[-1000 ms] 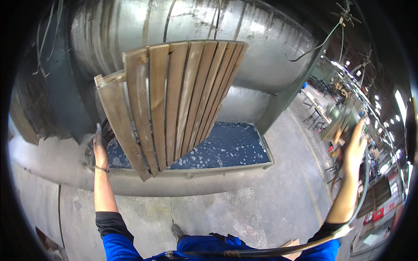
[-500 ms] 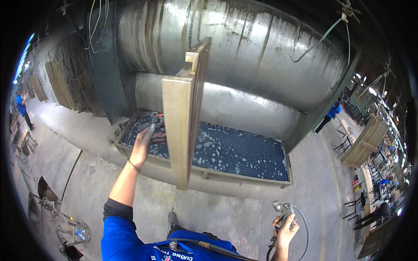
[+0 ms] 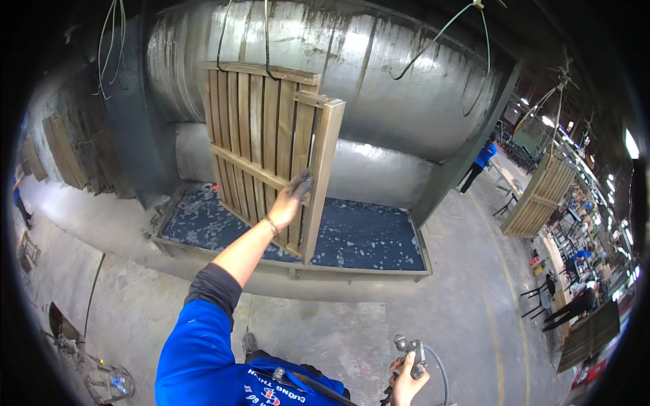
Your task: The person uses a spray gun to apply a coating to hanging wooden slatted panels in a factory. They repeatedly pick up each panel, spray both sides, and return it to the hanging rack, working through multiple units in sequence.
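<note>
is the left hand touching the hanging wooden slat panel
Touching: the head view shows the left hand pressed flat on the wooden slat panel, fingers over its diagonal brace, no gap.

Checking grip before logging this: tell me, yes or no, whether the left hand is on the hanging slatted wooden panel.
Yes: the left hand is pressed against the slatted wooden panel, beside its side rail.

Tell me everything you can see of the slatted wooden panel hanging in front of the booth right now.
The slatted wooden panel hangs upright from dark wires at its top edge, in front of the curved metal booth wall. It is made of narrow vertical slats joined by a top rail, a slanting cross rail and a thicker frame board down its right edge. The wood looks brownish-olive and dull. Its lower end hangs above the speckled dark tray. The left hand presses on the slats beside the frame board; nothing else touches it.
</note>
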